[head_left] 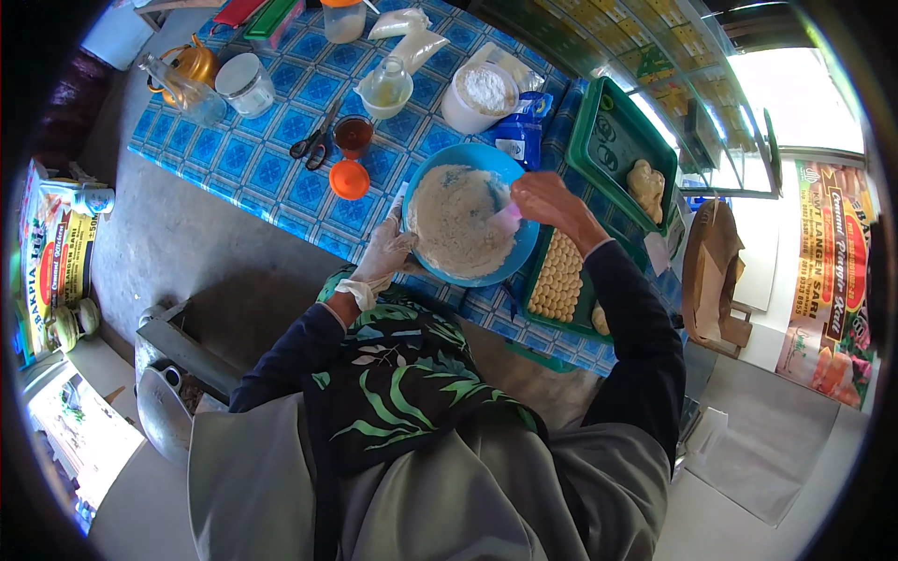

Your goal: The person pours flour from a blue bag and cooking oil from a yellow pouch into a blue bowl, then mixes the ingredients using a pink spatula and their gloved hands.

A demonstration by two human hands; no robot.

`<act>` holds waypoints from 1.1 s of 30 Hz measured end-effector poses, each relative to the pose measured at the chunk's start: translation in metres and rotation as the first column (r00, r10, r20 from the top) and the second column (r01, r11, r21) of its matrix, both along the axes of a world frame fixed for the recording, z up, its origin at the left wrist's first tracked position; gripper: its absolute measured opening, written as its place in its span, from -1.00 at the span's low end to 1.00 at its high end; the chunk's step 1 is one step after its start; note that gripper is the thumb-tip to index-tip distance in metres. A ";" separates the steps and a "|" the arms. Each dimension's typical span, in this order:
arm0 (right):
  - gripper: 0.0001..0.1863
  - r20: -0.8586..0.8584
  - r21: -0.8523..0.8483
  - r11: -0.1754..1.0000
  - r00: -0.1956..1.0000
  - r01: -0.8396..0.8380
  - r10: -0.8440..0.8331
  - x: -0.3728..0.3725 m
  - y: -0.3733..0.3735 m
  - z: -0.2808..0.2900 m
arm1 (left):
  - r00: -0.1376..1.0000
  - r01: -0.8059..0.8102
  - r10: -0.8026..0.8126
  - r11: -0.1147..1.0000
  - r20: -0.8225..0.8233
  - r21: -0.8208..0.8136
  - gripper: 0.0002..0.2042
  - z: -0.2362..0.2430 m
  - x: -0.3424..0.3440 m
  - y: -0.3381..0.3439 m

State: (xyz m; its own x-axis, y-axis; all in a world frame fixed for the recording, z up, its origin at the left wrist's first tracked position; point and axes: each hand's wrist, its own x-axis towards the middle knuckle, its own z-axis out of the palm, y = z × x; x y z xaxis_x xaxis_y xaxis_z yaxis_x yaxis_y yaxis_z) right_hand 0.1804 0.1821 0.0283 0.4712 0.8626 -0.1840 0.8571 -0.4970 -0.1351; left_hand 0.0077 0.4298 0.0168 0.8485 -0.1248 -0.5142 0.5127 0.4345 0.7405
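A round blue bowl stands near the table's front edge with whitish flour heaped in it. My left hand, in a thin pale glove, grips the bowl's left rim. Over the bowl's right side, my bare right hand is closed round a pink utensil, which looks like a spatula. Its lower end is down in the flour, so its full shape is hidden. Just behind the bowl stand a white tub of white powder and a blue packet.
Right of the bowl, a tray holds rows of small dough balls; a green tray behind it holds a dough lump. Scissors, an orange lid, a dark-filled cup and a small bowl lie to the left.
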 end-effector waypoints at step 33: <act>-0.60 -0.249 -0.077 0.756 0.722 0.650 -0.646 -0.080 0.036 -0.077 | 0.997 -0.043 0.043 0.999 0.059 -0.006 -0.45 -0.030 -0.006 -0.006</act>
